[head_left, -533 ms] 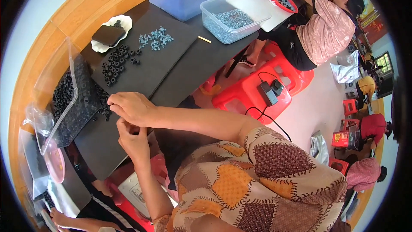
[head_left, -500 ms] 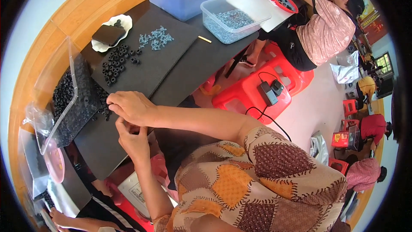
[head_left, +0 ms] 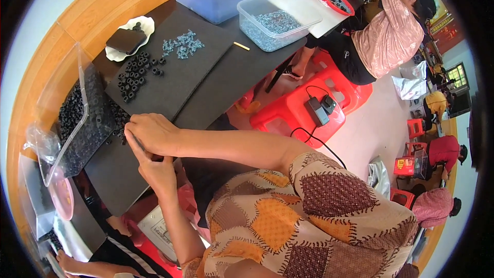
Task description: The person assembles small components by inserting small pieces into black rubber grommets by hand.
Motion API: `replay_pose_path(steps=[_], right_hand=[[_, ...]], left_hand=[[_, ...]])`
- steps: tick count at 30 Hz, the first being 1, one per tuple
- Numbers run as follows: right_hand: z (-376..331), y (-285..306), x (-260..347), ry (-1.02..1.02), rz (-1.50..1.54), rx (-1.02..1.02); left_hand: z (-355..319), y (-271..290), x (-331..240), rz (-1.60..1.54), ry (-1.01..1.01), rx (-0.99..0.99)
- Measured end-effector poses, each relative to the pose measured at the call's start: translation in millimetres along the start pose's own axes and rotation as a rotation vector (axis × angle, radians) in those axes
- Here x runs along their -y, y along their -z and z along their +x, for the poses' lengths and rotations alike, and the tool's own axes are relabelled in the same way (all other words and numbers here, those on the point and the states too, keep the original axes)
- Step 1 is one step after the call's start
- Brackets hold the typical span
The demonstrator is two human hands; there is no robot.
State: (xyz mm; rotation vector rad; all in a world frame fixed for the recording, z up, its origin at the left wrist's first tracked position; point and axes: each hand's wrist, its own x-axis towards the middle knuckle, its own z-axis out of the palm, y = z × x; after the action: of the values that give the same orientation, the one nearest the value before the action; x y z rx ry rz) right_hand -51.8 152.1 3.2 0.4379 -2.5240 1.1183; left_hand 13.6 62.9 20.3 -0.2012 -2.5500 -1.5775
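Small black ring-shaped plastic-looking beads (head_left: 135, 74) lie near the dark rectangular board's (head_left: 198, 69) left edge, beyond the bare right hand (head_left: 152, 135), nearer than the left hand (head_left: 158, 174), both with fingers drawn together, any hold hidden.

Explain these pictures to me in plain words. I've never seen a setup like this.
There is no machine here: these are a person's own bare hands, seen from the left of two fisheye cameras worn on the head. That wide lens bends straight edges near the rim.

The right hand and left hand overlap in view, so whatever they may hold is hidden.

On the dark board beyond them lie small black ring-shaped pieces and a scatter of clear bluish pieces. Close by sits a scalloped white dish bearing a dark brown slab. Farther off, a clear plastic tub holds more bluish pieces.
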Motion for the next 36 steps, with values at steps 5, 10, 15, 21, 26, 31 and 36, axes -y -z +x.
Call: replay_pose_path(steps=[5, 10, 15, 21, 26, 31, 36], right_hand=[[1.3, -9.0, -5.6, 0.059, -0.052, -0.004], [6.8, -7.0, -3.0, 0.062, -0.152, 0.120], [11.1, -15.5, -2.7, -0.007, -0.224, 0.140], [10.6, -16.1, -7.5, 0.033, -0.275, 0.126], [15.5, -10.7, 0.1, -0.006, -0.304, 0.213], [16.4, -6.0, 2.6, -0.011, -0.317, 0.248], [14.4, -8.5, 0.5, -0.012, -0.325, 0.208]], left_hand=[[1.6, 0.5, 6.5, 0.001, 0.004, -0.006], [4.4, 0.9, 3.5, 0.021, 0.066, 0.007], [7.4, 1.4, 4.4, -0.005, 0.074, 0.000], [11.2, 1.3, 4.1, 0.015, 0.087, 0.022], [12.7, 4.1, 4.4, 0.034, 0.105, 0.020], [12.5, 3.7, 1.8, 0.055, 0.118, 0.016], [11.5, 3.4, -1.1, 0.015, 0.129, 0.033]])
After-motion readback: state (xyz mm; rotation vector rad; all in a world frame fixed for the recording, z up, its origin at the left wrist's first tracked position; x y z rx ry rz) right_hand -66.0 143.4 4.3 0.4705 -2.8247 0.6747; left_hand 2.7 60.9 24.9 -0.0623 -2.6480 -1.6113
